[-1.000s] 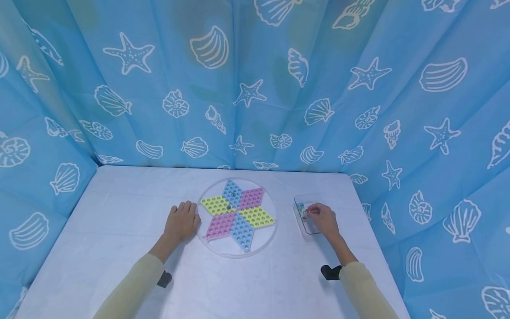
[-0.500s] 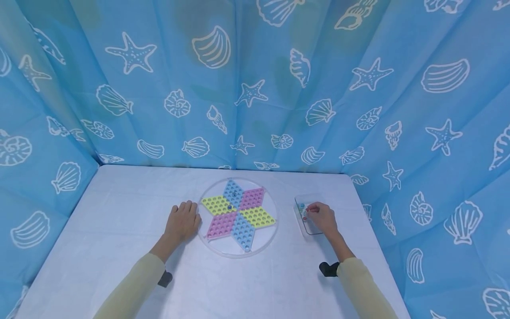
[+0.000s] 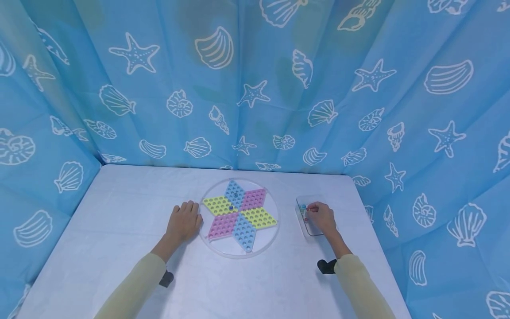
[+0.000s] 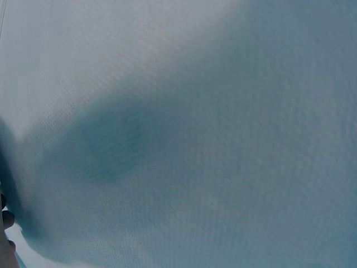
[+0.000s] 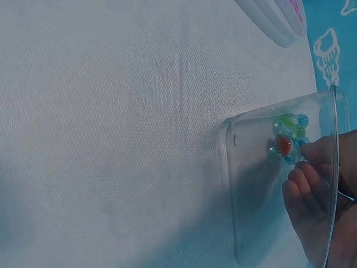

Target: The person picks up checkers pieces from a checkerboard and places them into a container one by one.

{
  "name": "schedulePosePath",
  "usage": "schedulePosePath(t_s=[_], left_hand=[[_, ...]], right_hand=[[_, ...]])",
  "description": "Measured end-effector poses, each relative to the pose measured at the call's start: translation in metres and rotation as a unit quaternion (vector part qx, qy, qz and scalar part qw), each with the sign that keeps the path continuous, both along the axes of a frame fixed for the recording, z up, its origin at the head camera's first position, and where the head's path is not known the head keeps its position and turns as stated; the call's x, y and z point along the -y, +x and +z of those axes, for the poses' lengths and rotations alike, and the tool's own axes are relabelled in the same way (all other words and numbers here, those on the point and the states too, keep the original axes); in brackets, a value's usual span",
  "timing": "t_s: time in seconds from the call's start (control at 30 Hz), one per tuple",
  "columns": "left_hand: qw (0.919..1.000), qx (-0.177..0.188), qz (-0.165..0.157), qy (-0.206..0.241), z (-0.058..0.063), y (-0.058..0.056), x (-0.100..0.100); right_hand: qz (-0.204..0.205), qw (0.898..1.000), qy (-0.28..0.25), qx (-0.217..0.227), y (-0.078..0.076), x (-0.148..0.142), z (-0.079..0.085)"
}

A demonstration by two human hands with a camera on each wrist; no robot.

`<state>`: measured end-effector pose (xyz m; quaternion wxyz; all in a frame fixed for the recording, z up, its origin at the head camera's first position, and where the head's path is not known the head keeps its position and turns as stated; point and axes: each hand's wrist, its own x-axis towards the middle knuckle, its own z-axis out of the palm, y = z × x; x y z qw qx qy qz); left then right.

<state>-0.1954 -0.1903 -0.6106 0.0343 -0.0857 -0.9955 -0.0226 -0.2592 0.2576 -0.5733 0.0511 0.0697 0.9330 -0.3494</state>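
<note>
A round Chinese checkers board (image 3: 223,252) with a star of blue, pink and yellow-green holes lies mid-table. One dark blue marble (image 3: 231,208) sits on it near the star's centre, another (image 3: 236,195) in the far blue point. My left hand (image 3: 184,222) rests palm down at the board's left rim. My right hand (image 3: 322,218) reaches into a clear plastic box (image 5: 262,111), fingers bent, thumb close against several glass marbles (image 5: 287,127). An orange-red marble (image 5: 283,146) lies just off the thumb tip. I cannot tell whether the fingertips pinch one.
A white tablecloth (image 3: 119,212) covers the table, and the left wrist view shows almost only cloth. A blue curtain (image 3: 255,124) with white shells and starfish hangs behind the table and along both sides. A dark wrist camera (image 3: 326,266) sits under the right sleeve.
The head view has shifted slightly, so everything sits a little further right. The right forearm has drawn slightly inward while the fingers stay in the box. The left hand has kept its place.
</note>
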Motion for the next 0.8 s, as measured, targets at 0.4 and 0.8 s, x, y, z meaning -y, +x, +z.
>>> schedulePosePath(t_s=[0.4,0.8], left_hand=[[1.0,-0.009,0.001,0.003,0.0005,0.0017,-0.0009],[0.9999,-0.004,0.007,0.01,0.002,0.0019,-0.0021]], right_hand=[[-0.001,1.0,0.009,0.008,-0.0039,-0.0004,-0.0031],[-0.007,1.0,-0.01,0.027,-0.0072,-0.0002,-0.0043]])
